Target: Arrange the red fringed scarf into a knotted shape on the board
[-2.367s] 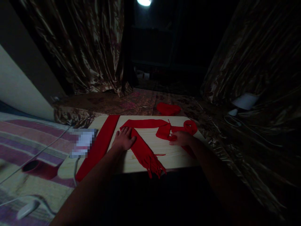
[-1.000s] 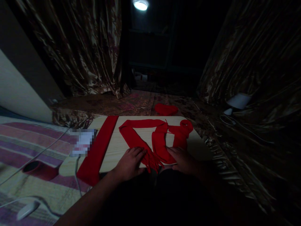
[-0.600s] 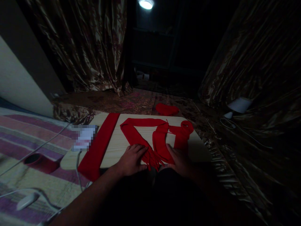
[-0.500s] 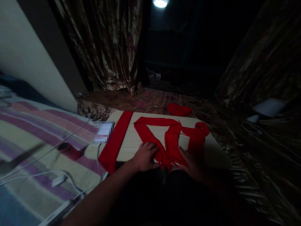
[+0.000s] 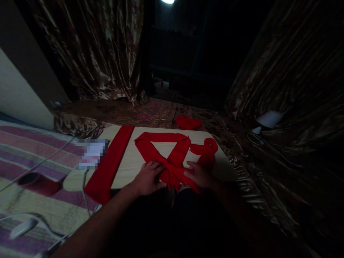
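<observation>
A red knitted scarf lies on a pale wooden board, folded into a triangular loop with its fringe at the near edge. My left hand holds the loop's left side beside the fringe, fingers on top and thumb towards me. On the other side, my right hand grips the scarf strip that crosses to the right; part of its fingers is in shadow. Just beyond that hand, a red strip with a curled end rests on the board.
A wide red band crosses the board's left side, beside a blurred white object with a cable. On the striped bed cover lies a red cylinder. A red bundle sits behind the board; patterned curtains hang beyond.
My right hand has brought its part of the scarf across, so the two sides now cross near the fringe. My left hand stays on the scarf. The view has shifted to the right.
</observation>
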A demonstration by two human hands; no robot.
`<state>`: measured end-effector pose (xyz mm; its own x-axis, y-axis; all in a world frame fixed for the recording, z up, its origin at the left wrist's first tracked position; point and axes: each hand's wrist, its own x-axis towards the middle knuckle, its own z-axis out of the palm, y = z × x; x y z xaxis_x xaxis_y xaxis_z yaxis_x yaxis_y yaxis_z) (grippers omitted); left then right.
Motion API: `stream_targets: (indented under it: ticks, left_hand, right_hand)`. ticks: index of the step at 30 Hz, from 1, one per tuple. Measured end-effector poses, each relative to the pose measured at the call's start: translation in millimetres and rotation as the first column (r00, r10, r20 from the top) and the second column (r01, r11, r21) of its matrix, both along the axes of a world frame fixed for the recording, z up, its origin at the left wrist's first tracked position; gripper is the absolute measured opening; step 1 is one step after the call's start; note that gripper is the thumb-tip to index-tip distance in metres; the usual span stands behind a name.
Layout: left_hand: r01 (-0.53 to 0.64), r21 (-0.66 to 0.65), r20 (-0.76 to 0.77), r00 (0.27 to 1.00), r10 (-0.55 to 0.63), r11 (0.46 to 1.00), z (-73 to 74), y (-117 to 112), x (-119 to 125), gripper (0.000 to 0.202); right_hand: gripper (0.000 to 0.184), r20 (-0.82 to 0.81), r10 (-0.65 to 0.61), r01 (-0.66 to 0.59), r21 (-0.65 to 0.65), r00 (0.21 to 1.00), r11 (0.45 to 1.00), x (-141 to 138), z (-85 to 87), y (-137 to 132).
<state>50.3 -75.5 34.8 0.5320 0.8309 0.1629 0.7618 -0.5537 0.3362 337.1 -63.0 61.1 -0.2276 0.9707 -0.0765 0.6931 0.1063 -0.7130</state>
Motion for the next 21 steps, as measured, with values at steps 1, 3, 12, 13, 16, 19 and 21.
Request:
stream_targets:
  ticks: [1, 3, 12, 13, 16, 19, 21]
  left_hand:
    - [-0.006, -0.003, 0.001, 1.0, 0.006, 1.0, 1.3, -0.1, 0.3, 0.07]
    - [-0.017, -0.004, 0.005, 1.0, 0.017, 1.0, 2.8, 0.0, 0.6, 0.061]
    - [-0.047, 0.058, 0.0, 0.999, 0.047, 0.997, 2.0, 7.1, 5.6, 0.033]
    - [-0.05, 0.066, 0.014, 0.999, 0.049, 0.997, 1.5, 8.4, 6.3, 0.03]
    - [-0.042, 0.088, 0.094, 0.995, 0.034, 0.995, -1.3, 12.0, 9.5, 0.025]
    - [-0.109, 0.045, 0.255, 0.962, 0.094, 0.993, -4.2, 16.6, 15.3, 0.023]
    - [-0.226, -0.12, 0.455, 0.853, 0.256, 0.967, -4.2, 22.3, 18.7, 0.016]
  right_hand:
    - [0.083, 0.028, 0.028, -0.027, -0.017, 0.999, 0.999, -0.6, -0.6, -5.9]
    - [0.105, 0.069, 0.1, -0.1, -0.009, 0.993, 0.995, -2.9, 0.3, -18.5]
    - [0.049, 0.21, 0.13, -0.175, 0.21, 0.969, 0.962, -15.6, -5.8, -30.3]
    - [0.037, 0.156, 0.098, -0.126, 0.177, 0.983, 0.976, -14.6, -8.7, -24.6]
    - [0.026, -0.1, 0.004, 0.003, 0.072, 0.995, 0.997, -8.8, -14.2, -3.4]
    - [0.031, -0.421, -0.105, 0.114, -0.004, 0.901, 0.993, -3.1, -15.1, 13.9]
    - [0.037, -0.563, -0.147, 0.141, -0.054, 0.813, 0.989, -2.2, -14.6, 19.7]
